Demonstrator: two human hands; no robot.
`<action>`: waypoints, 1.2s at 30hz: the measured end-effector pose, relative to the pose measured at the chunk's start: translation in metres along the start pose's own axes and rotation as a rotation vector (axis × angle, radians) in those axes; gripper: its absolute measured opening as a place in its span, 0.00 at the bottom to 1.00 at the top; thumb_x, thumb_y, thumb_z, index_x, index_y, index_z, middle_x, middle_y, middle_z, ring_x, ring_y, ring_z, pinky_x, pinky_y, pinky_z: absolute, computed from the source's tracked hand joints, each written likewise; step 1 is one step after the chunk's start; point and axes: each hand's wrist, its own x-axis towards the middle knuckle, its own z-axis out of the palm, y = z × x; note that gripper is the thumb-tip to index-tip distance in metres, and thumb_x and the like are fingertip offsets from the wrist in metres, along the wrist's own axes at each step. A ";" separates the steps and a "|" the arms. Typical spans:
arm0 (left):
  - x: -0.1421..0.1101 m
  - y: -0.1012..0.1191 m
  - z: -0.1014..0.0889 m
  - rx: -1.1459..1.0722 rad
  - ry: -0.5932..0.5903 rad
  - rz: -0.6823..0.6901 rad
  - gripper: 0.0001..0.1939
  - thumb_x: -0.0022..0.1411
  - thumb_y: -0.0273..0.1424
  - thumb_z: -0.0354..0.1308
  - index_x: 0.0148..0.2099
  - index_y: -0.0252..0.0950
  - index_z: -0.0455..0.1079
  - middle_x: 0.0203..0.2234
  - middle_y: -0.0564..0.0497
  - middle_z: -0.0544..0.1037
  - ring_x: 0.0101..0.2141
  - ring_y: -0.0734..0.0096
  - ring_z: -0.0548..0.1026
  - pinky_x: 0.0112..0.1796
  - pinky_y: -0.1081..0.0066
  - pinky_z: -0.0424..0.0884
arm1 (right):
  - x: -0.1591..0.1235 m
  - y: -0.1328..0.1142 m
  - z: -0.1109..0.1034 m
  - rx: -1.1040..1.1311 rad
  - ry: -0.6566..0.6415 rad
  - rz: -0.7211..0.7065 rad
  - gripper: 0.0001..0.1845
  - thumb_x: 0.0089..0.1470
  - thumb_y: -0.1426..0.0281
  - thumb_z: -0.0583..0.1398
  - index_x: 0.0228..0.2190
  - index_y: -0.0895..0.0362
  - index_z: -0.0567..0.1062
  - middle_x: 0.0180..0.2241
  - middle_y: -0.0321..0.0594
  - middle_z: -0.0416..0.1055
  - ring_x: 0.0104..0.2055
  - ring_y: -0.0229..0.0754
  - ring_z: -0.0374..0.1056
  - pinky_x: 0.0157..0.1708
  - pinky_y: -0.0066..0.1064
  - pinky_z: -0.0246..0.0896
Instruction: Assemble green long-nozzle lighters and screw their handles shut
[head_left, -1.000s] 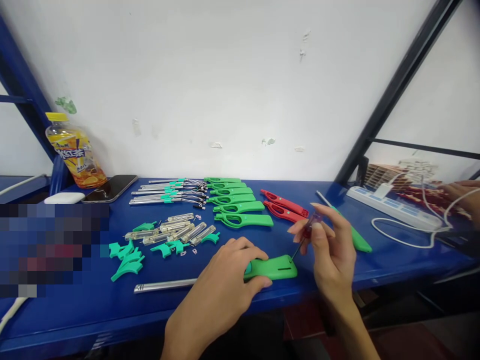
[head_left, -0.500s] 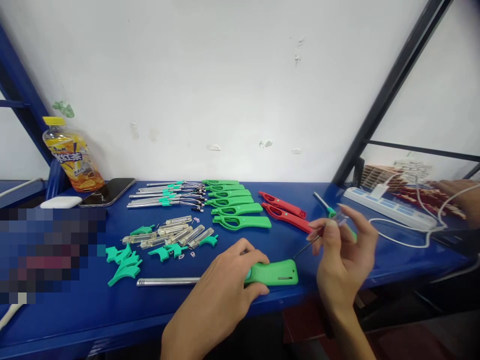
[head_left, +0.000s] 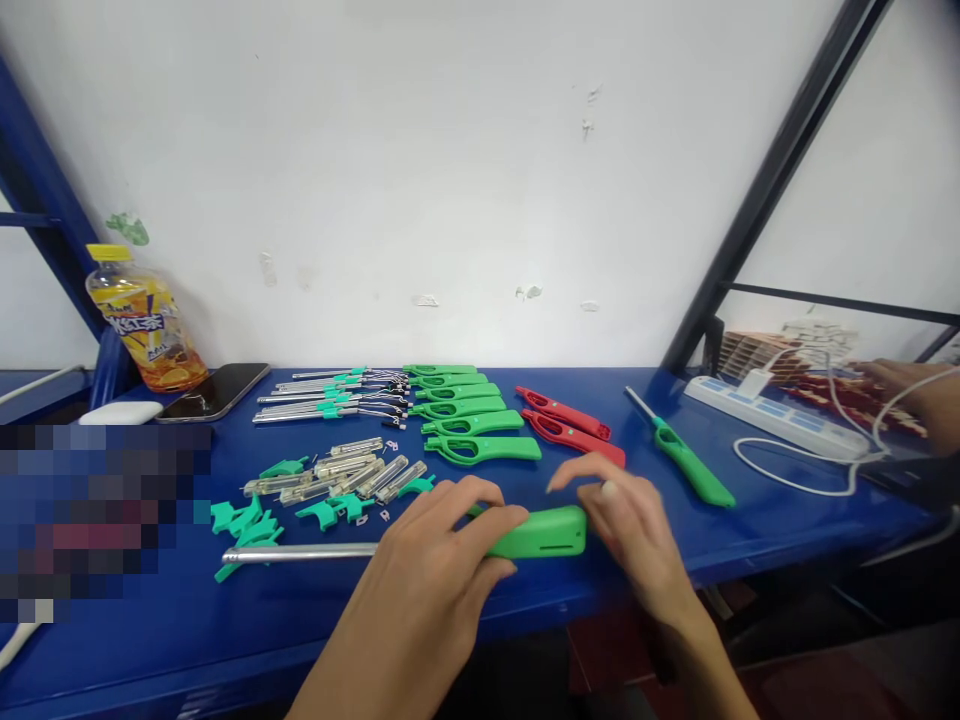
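A green long-nosed lighter [head_left: 547, 535] lies along the front of the blue table [head_left: 150, 620], its metal tube [head_left: 300, 552] pointing left. My left hand [head_left: 435, 560] is wrapped over the middle of its green body. My right hand [head_left: 630, 530] is at the right end of the lighter, fingers loosely bent and blurred. I see no screwdriver in it; whether it holds anything I cannot tell.
Behind lie rows of green handle shells [head_left: 465, 410], two red shells [head_left: 570, 425], metal tubes with wires [head_left: 330, 395], clear tanks [head_left: 352, 475], teal triggers [head_left: 247, 520] and a finished green lighter [head_left: 686, 465]. Bottle [head_left: 142, 320] and phone [head_left: 217, 390] far left; power strip [head_left: 772, 415] and another person's hand [head_left: 915, 395] far right.
My right hand has come down from the raised position with the screwdriver to the lighter's right end. The lighter has slid a little left under my left hand.
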 end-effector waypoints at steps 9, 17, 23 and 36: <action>0.010 0.000 0.003 0.107 0.296 0.098 0.17 0.73 0.23 0.62 0.59 0.46 0.71 0.49 0.54 0.80 0.49 0.63 0.76 0.55 0.58 0.68 | -0.005 -0.004 0.000 -0.214 -0.020 -0.029 0.28 0.55 0.45 0.68 0.19 0.54 0.76 0.19 0.32 0.71 0.23 0.37 0.65 0.29 0.30 0.61; 0.016 0.006 0.013 0.110 0.324 -0.051 0.12 0.77 0.25 0.52 0.53 0.43 0.75 0.48 0.48 0.76 0.51 0.59 0.73 0.56 0.52 0.70 | -0.004 0.030 -0.040 -0.376 0.566 0.193 0.32 0.62 0.41 0.58 0.24 0.55 0.76 0.15 0.30 0.57 0.18 0.38 0.53 0.21 0.32 0.51; 0.013 -0.019 0.018 0.185 0.148 -0.228 0.13 0.76 0.26 0.52 0.53 0.41 0.77 0.51 0.44 0.76 0.54 0.50 0.73 0.57 0.42 0.72 | 0.000 0.050 -0.084 -0.742 0.611 0.446 0.36 0.58 0.37 0.55 0.26 0.56 0.81 0.21 0.48 0.74 0.28 0.56 0.69 0.31 0.41 0.55; 0.011 -0.021 0.014 0.158 0.065 -0.264 0.13 0.77 0.27 0.52 0.54 0.40 0.77 0.53 0.44 0.76 0.56 0.51 0.73 0.59 0.40 0.71 | 0.001 0.063 -0.079 -0.952 0.293 0.687 0.30 0.62 0.43 0.52 0.48 0.48 0.82 0.24 0.46 0.75 0.25 0.58 0.71 0.27 0.41 0.57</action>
